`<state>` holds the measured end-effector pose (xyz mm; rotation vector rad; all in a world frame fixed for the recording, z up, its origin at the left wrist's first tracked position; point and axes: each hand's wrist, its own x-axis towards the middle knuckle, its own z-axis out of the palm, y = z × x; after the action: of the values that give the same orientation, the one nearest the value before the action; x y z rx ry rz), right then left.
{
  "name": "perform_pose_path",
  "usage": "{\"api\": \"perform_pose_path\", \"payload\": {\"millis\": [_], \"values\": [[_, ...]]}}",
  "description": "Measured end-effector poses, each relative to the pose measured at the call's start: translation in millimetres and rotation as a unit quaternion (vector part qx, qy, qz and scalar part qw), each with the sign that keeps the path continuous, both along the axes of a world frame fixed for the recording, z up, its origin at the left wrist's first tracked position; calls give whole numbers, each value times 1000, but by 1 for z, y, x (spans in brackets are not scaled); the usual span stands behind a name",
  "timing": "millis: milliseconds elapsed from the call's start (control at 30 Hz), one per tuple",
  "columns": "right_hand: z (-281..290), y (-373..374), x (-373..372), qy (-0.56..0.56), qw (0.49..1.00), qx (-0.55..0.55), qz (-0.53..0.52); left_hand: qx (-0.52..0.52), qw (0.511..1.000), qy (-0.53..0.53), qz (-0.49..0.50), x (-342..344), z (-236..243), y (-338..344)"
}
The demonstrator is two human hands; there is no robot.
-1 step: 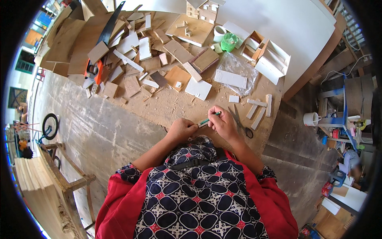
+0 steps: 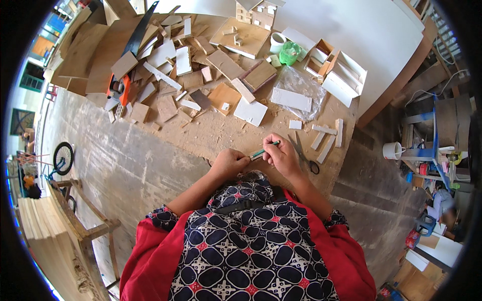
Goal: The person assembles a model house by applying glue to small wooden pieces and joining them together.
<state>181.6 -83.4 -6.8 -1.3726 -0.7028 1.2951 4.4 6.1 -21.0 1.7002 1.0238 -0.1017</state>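
Observation:
My left hand (image 2: 230,163) is closed low at the near edge of the worktable, pinching a small pale piece (image 2: 253,158), perhaps wood, mostly hidden by the fingers. In my right hand (image 2: 281,155) is a green pencil (image 2: 272,144), its lower end at that piece beside my left fingertips. Dark-handled scissors (image 2: 314,166) lie just right of my right hand, near white-faced wood strips (image 2: 327,148) and a small white block (image 2: 295,124). Farther up are a white board (image 2: 250,111) and a longer white piece (image 2: 291,99) on a crumpled plastic bag (image 2: 316,93).
Wood offcuts (image 2: 165,108) cover the tabletop (image 2: 216,135), with an orange tool (image 2: 118,89), black saw (image 2: 140,27), small wooden house (image 2: 253,12) and open boxes (image 2: 344,78). A wooden trestle (image 2: 103,230) stands left, near a bicycle (image 2: 63,158). A person (image 2: 442,200) sits far right.

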Motion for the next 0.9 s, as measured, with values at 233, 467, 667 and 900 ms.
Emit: {"api": "perform_pose_path", "payload": {"millis": [233,467,667,900], "values": [[-11,-14,0,-29,999,-12,23,4,1000,-9,-1,0,-2,1],[-10,-19,-10,-255,961,105,-34,7,1000,-14,0,0,-3,1],[2,-15,-13,-332,933,134,37,10,1000,-20,12,0,-6,-1],[-2,-12,-14,-358,915,174,67,33,999,-30,5,0,-5,-2]]}}
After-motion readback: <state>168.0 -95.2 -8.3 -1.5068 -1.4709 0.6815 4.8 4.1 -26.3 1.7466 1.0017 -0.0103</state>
